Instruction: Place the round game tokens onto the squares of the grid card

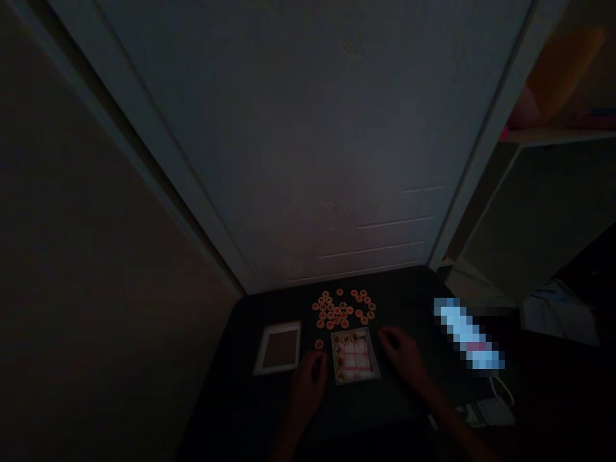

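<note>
The scene is very dim. A small square game board [355, 355] with a pink grid lies on a dark table [250, 398]. My left hand [309, 377] rests on the table at the board's left edge, fingers curled; nothing shows in them. My right hand [400, 351] lies just right of the board with fingers loosely bent toward it. A heap of several round orange tokens [342, 308] sits beyond the board. One lone token [318, 344] lies near my left hand.
A white-rimmed square tray or box lid [280, 348] lies left of the board. A white door [312, 160] stands behind the table. A blurred light-blue patch [469, 333] and a white device with cable [491, 410] are at right.
</note>
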A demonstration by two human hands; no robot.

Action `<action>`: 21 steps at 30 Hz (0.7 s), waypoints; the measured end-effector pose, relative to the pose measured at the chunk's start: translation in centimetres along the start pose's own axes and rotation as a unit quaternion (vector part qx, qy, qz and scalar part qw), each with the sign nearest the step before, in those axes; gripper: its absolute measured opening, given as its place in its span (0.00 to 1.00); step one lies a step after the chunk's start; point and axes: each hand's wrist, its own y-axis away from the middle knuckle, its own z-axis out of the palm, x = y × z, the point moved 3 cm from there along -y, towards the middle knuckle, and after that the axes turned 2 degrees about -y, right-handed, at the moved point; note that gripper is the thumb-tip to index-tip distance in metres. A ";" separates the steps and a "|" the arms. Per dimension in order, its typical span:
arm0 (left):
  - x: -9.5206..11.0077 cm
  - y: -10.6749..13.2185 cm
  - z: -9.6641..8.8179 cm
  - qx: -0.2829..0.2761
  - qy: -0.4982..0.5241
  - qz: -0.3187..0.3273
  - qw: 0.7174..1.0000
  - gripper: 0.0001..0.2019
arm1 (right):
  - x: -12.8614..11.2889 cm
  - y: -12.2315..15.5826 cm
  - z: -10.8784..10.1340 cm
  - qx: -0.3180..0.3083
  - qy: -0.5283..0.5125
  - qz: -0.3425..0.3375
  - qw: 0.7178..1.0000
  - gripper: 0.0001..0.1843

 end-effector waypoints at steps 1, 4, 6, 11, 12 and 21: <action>-0.1 0.0 0.0 0.005 0.000 -0.002 1.000 0.12 | -0.1 -0.7 0.1 0.002 0.014 -0.018 1.000 0.16; -0.3 0.3 0.2 0.009 -0.009 -0.004 1.000 0.12 | -0.2 -2.8 0.5 -0.009 0.028 -0.049 0.998 0.14; -0.2 0.4 0.3 0.010 -0.016 0.000 1.000 0.11 | -0.4 -3.7 0.9 -0.018 0.037 -0.072 0.997 0.14; 0.3 0.6 0.2 0.011 -0.015 0.002 1.000 0.12 | -0.2 -4.6 1.4 -0.014 0.068 -0.102 0.992 0.12; 0.3 0.5 0.1 0.013 -0.014 0.000 1.000 0.12 | -0.1 -4.6 1.4 -0.012 0.070 -0.101 0.992 0.12; 0.0 0.5 0.3 0.011 -0.005 -0.010 1.000 0.11 | -0.5 -4.8 1.4 -0.007 0.079 -0.094 0.992 0.10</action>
